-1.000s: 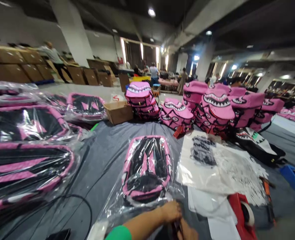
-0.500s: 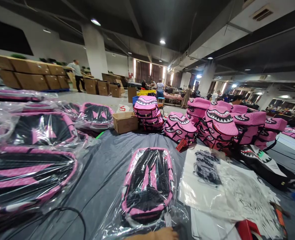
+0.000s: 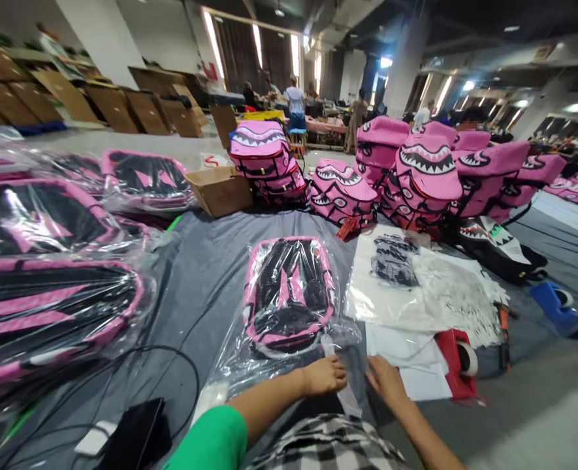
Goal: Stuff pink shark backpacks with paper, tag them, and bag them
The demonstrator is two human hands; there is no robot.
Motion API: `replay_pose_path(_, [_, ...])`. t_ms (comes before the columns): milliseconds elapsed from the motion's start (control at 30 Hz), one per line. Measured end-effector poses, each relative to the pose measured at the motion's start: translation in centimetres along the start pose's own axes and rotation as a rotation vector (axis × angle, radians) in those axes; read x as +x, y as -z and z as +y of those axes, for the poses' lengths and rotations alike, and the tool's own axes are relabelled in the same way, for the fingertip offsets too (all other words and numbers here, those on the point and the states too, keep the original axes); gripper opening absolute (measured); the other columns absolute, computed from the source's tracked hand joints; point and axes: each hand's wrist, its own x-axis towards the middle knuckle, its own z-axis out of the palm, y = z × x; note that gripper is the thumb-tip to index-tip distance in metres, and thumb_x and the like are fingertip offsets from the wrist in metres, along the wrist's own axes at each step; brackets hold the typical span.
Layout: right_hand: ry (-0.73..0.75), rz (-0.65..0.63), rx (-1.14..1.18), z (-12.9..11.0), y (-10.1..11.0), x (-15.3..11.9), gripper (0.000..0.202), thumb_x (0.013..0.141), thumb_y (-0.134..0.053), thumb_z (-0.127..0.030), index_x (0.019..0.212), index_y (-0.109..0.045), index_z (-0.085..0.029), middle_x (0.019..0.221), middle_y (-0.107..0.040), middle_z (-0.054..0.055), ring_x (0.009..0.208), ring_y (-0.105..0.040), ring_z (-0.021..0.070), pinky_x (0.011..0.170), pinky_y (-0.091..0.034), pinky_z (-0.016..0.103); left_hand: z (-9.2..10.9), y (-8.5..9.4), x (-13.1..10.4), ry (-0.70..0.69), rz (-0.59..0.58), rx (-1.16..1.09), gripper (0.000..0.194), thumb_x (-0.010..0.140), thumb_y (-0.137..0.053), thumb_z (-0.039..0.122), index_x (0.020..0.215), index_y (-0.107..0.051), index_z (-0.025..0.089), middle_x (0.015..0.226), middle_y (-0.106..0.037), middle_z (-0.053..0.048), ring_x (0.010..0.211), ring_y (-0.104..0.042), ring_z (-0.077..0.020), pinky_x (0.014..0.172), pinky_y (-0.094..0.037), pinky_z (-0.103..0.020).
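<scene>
A pink-and-black backpack (image 3: 289,287) lies on the grey cloth in front of me, strap side up, inside a clear plastic bag (image 3: 234,369). At the bag's near right corner, my left hand (image 3: 324,376) is closed with its fingers curled on the plastic. My right hand (image 3: 385,382) is just to the right, its fingers closed at the other side of a bunched strip of clear plastic between the hands. Exactly what the right fingertips pinch is hard to make out. A red tape dispenser (image 3: 452,369) and white sheets (image 3: 411,362) lie right of my right hand.
Bagged backpacks (image 3: 48,313) are piled at left. Pink shark-mouth backpacks (image 3: 420,176) stand along the back, near a cardboard box (image 3: 220,190). A hammer (image 3: 504,336) and blue tape dispenser (image 3: 558,307) lie at right. Cables (image 3: 191,365) loop at front left.
The view has tilted down, showing the near table edge and both forearms. My left hand, partly seen before, is now at the bag's corner; my right hand has come into view beside it.
</scene>
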Motion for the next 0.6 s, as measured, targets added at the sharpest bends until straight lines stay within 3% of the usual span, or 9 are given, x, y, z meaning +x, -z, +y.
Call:
replay_pose_path(100, [0.103,0.182,-0.066,-3.5,0.5,3.9,0.075,0.080,-0.069,-0.021,0.150,-0.043,-0.029,0.144,-0.051,0.013,0.132,-0.048,0.0334,0.107,-0.041,0.049,0.4,2.0,-1.6,-0.001,0.013,-0.142,0.023,0.093,-0.054,0.020,0.106,-0.072,0.027,0.099,-0.076,-0.007,0.095,-0.069,-0.0198,0.095,-0.050,-0.033])
replay_pose_path(167, [0.111,0.233,-0.022,-6.1,0.7,7.5,0.082,0.077,-0.073,-0.021,0.151,-0.040,-0.029,0.146,-0.049,0.013,0.132,-0.046,0.0339,0.107,-0.040,0.048,0.9,3.3,-2.4,0.033,0.057,-0.201,0.035,0.095,-0.047,0.018,0.122,-0.068,0.029,0.113,-0.075,-0.007,0.104,-0.069,-0.0204,0.098,-0.051,-0.032])
replay_pose_path(267, [0.010,0.182,0.194,-7.6,1.4,12.6,0.038,0.087,-0.060,-0.024,0.125,-0.065,-0.026,0.107,-0.068,0.008,0.097,-0.063,0.0247,0.086,-0.047,0.034,1.5,5.2,-2.9,0.165,0.186,-0.292,0.052,0.096,-0.037,0.013,0.143,-0.053,0.029,0.132,-0.068,-0.006,0.116,-0.067,-0.0201,0.100,-0.053,-0.031])
replay_pose_path(333, [-0.032,0.172,0.288,-6.6,2.7,14.9,0.027,0.095,-0.046,-0.029,0.103,-0.071,-0.023,0.082,-0.067,0.004,0.075,-0.061,0.0194,0.073,-0.045,0.029,1.4,6.4,-2.5,0.342,0.323,-0.426,0.054,0.094,-0.039,0.015,0.145,-0.051,0.027,0.135,-0.066,-0.006,0.120,-0.065,-0.0216,0.104,-0.051,-0.033])
replay_pose_path(400, [-0.038,0.184,0.317,-4.7,4.2,15.8,0.034,0.098,-0.038,-0.034,0.097,-0.069,-0.021,0.068,-0.061,0.001,0.064,-0.056,0.0167,0.067,-0.042,0.026,0.8,7.7,-1.8,0.511,0.459,-0.566,0.052,0.092,-0.045,0.018,0.142,-0.056,0.026,0.134,-0.066,-0.006,0.124,-0.063,-0.0239,0.108,-0.048,-0.037])
replay_pose_path(467, [0.011,0.125,0.331,-2.9,5.0,15.4,0.029,0.093,-0.047,-0.040,0.100,-0.068,-0.021,0.068,-0.060,-0.002,0.062,-0.054,0.0156,0.065,-0.042,0.026,-0.2,8.8,-1.1,0.610,0.589,-0.617,0.049,0.090,-0.048,0.020,0.136,-0.062,0.025,0.131,-0.069,-0.006,0.123,-0.064,-0.0255,0.108,-0.048,-0.039])
replay_pose_path(500, [0.067,0.068,0.325,-2.4,5.0,14.8,0.030,0.085,-0.057,-0.043,0.103,-0.068,-0.022,0.075,-0.063,-0.001,0.066,-0.057,0.0165,0.068,-0.043,0.026,-0.7,9.2,-0.8,0.640,0.649,-0.607,0.048,0.089,-0.048,0.021,0.134,-0.063,0.024,0.130,-0.069,-0.007,0.122,-0.064,-0.0259,0.108,-0.048,-0.040])
replay_pose_path(600, [0.172,-0.070,0.346,-2.7,2.4,12.2,0.067,0.053,-0.082,-0.039,0.116,-0.066,-0.023,0.115,-0.066,0.008,0.102,-0.060,0.0275,0.088,-0.045,0.035,-1.4,9.5,-0.8,0.702,0.760,-0.552,0.046,0.092,-0.043,0.024,0.134,-0.063,0.020,0.131,-0.068,-0.009,0.123,-0.063,-0.0262,0.110,-0.047,-0.044])
